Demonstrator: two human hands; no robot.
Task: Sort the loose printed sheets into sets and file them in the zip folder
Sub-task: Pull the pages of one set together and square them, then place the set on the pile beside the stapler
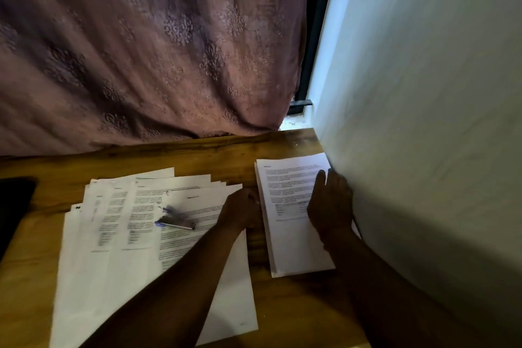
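Two hands meet at a neat stack (pixel 288 206) right of centre: right hand (pixel 329 203) flat on top, fingers straight; left hand (pixel 243 207) curled against its edge, grip unclear.

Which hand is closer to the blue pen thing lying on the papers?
The left hand. It rests just to the right of the blue-capped pen on the fanned sheets. The right hand lies farther right, flat on the neat stack.

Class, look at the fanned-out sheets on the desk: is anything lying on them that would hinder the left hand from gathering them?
Yes. A stapler lies on top of the fanned sheets, left of the left hand. It would likely need lifting off first.
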